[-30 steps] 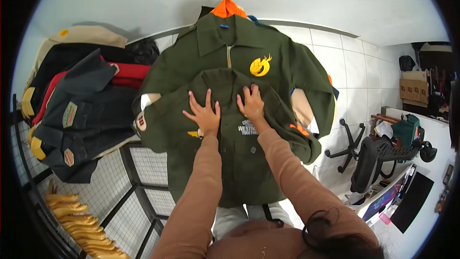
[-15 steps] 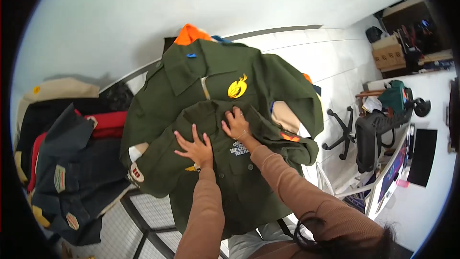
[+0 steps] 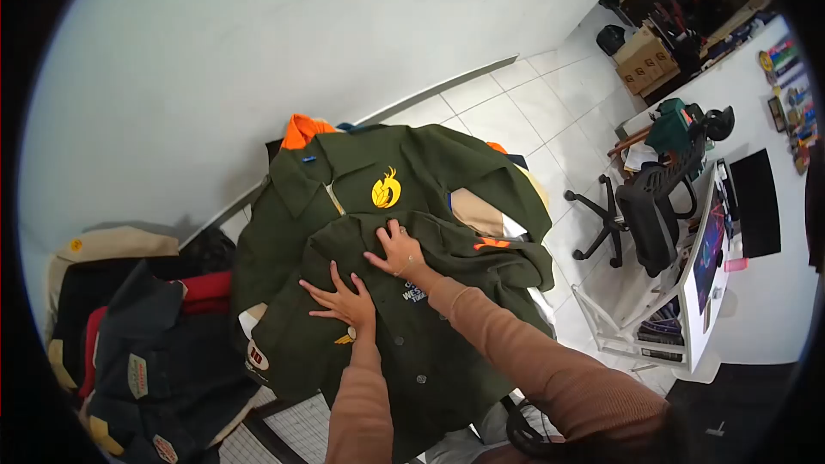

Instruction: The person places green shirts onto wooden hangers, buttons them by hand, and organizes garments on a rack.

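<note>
Since the earlier frame, the head camera's view has swung, so the garments sit lower in it, while both hands keep roughly the same places on the cloth. The olive-green buttoned cloth shirt (image 3: pixel 397 322) lies directly beneath the fingers, on top of an olive-green cloth jacket (image 3: pixel 417 163) with a yellow stitched emblem (image 3: pixel 387 188). Its long axis runs from the collar, which overlaps the jacket's front below that emblem, down toward the person's body, slanting slightly rightward. What carries the jacket is hidden by the garments.

The right hand (image 3: pixel 400 255) is nearer the collar, its fingertips resting beside the collar and above the white lettering (image 3: pixel 414 291). Its fingers are slightly bent, with the thumb well apart, and no cloth appears gathered between them. The left hand (image 3: pixel 345 302) lies lower, over the shirt's left front in view, just above a small yellow winged emblem (image 3: pixel 345 337). Its fingers are spread wide and touch the cloth without gripping it. Toward the jacket's left edge in view, a round white patch (image 3: pixel 257 356) marks the shirt's sleeve.
</note>
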`<state>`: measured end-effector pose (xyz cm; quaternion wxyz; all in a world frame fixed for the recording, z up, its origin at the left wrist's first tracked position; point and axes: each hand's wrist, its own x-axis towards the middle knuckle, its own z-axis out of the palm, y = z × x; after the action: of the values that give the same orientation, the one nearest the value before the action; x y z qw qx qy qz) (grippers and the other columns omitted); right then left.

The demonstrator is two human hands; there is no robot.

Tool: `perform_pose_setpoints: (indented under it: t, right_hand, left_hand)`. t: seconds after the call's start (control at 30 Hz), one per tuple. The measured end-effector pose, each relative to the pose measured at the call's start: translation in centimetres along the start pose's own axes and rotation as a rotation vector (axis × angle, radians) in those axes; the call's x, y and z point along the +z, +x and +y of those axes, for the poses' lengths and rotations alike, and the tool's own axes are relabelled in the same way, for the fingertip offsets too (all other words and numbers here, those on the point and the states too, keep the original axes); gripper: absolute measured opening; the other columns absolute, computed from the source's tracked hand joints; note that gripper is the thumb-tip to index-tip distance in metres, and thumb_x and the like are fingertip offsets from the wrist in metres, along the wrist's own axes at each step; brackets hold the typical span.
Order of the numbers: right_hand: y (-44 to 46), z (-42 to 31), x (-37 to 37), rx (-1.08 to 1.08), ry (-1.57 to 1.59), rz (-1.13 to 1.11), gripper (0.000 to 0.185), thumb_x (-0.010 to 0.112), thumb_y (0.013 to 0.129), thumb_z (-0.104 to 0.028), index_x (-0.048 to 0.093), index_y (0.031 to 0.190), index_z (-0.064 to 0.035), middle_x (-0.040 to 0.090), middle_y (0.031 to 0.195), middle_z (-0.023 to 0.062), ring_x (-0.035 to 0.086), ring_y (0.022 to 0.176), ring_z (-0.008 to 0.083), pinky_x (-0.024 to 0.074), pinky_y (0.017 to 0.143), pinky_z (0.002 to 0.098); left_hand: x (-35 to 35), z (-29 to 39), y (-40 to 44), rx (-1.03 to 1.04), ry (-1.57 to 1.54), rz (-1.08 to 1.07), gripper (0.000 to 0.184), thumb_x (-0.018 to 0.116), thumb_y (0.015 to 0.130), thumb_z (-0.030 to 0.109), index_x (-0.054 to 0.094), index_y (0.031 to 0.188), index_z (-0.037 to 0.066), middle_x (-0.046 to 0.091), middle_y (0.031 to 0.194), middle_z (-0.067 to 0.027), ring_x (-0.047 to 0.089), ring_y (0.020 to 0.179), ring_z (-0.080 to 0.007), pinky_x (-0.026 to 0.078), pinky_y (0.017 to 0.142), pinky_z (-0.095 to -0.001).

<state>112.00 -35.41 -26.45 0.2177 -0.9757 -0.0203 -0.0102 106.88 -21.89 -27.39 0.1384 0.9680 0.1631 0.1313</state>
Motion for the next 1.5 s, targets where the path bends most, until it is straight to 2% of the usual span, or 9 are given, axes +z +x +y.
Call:
perform_pose_setpoints:
  t: [0.2, 0.37, 0.57, 0.83, 1.03, 1.17, 1.33, 1.43, 1.5]
  right_hand:
    - [0.4, -4.7, -1.3, 0.201, -0.237, 0.235, 0.059, 0.072, 0.071, -0.035, 0.043, 0.114, -0.0086, 0.044, 0.113, 0.0175, 0.058, 0.093, 0.0326, 0.0530, 0.063, 0.0398]
    - [2.0, -5.0, -3.9, 0.126, -0.099, -0.033, 0.057, 0.068, 0.072, -0.016, 0.039, 0.121, -0.0147, 0.042, 0.118, 0.0194, 0.060, 0.092, 0.0336, 0.0536, 0.066, 0.0413]
    - [-1.6, -3.2, -8.9, -0.264, -0.100, -0.092, 0.049, 0.067, 0.064, -0.007, 0.056, 0.111, -0.0141, 0.034, 0.134, 0.0196, 0.061, 0.090, 0.0359, 0.0523, 0.073, 0.0420]
    - [-14.3, -9.1, -18.3, -0.228, -0.064, -0.068, 0.033, 0.063, 0.063, -0.005, 0.056, 0.095, -0.0001, 0.025, 0.148, 0.0082, 0.064, 0.075, 0.0338, 0.0525, 0.065, 0.0431]
    - [-22.7, -12.4, -22.7, -0.380, 0.178, 0.167, 0.006, 0.058, 0.064, 0.000, 0.058, 0.070, -0.0004, 0.048, 0.134, 0.0033, 0.063, 0.064, 0.0309, 0.0502, 0.055, 0.0400]
    - [-26.2, -13.5, -27.1, -0.587, 0.197, 0.251, 0.005, 0.054, 0.060, 0.006, 0.053, 0.061, 0.0008, 0.057, 0.124, 0.0042, 0.062, 0.067, 0.0303, 0.0490, 0.055, 0.0388]
    - [-31.7, -13.0, -35.8, -0.644, 0.180, 0.188, 0.023, 0.051, 0.058, 0.011, 0.064, 0.071, -0.0013, 0.058, 0.123, 0.0041, 0.065, 0.083, 0.0283, 0.0515, 0.067, 0.0345]
    - [-33.8, -9.5, -40.3, -0.689, 0.240, 0.138, 0.037, 0.048, 0.056, 0.013, 0.068, 0.083, -0.0021, 0.059, 0.122, 0.0059, 0.062, 0.098, 0.0288, 0.0505, 0.078, 0.0328]
    - [-34.7, -8.0, -43.1, -0.950, 0.201, 0.028, 0.041, 0.048, 0.059, 0.011, 0.069, 0.091, -0.0035, 0.060, 0.120, 0.0030, 0.066, 0.079, 0.0269, 0.0496, 0.062, 0.0288]
  left_hand:
    - [-4.3, 2.0, 6.0, 0.084, 0.053, -0.079, 0.037, 0.063, 0.078, 0.018, 0.055, 0.114, 0.025, 0.027, 0.142, -0.0168, 0.034, 0.126, -0.0362, 0.028, 0.095, -0.0603]
    - [-7.2, -0.3, 10.0, 0.232, 0.117, -0.410, 0.024, 0.064, 0.073, 0.014, 0.060, 0.096, 0.009, 0.051, 0.111, -0.0142, 0.052, 0.100, -0.0343, 0.049, 0.073, -0.0465]
    - [-12.0, -2.0, 6.2, 0.237, -0.133, 0.097, 0.012, 0.060, 0.075, 0.013, 0.051, 0.074, 0.005, 0.049, 0.088, -0.0129, 0.056, 0.079, -0.0341, 0.046, 0.062, -0.0459]
    - [-23.3, -5.2, -5.0, 0.316, -0.367, 0.151, 0.024, 0.058, 0.072, -0.003, 0.055, 0.094, 0.007, 0.050, 0.111, -0.0098, 0.059, 0.089, -0.0330, 0.049, 0.065, -0.0410]
    - [-29.4, -8.1, -15.3, 0.160, -0.339, 0.196, 0.026, 0.061, 0.073, 0.000, 0.057, 0.099, 0.006, 0.050, 0.114, -0.0108, 0.059, 0.091, -0.0331, 0.049, 0.068, -0.0395]
    - [-32.7, -6.5, -19.2, 0.149, -0.198, 0.537, 0.033, 0.067, 0.073, 0.007, 0.054, 0.103, 0.003, 0.050, 0.114, -0.0114, 0.061, 0.084, -0.0329, 0.050, 0.067, -0.0383]
    - [-39.8, -3.1, -24.9, -0.013, -0.258, 0.403, 0.039, 0.062, 0.070, 0.000, 0.055, 0.108, 0.006, 0.049, 0.121, -0.0061, 0.062, 0.081, -0.0286, 0.050, 0.063, -0.0369]
    - [-45.0, -3.9, -28.9, 0.302, -0.335, 0.314, 0.049, 0.056, 0.066, -0.007, 0.058, 0.111, 0.011, 0.049, 0.125, -0.0007, 0.062, 0.076, -0.0258, 0.050, 0.058, -0.0345]
    - [-49.6, -3.9, -32.1, 0.443, -0.269, 0.184, 0.053, 0.054, 0.064, -0.008, 0.059, 0.112, 0.015, 0.048, 0.126, 0.0008, 0.061, 0.074, -0.0252, 0.049, 0.056, -0.0327]
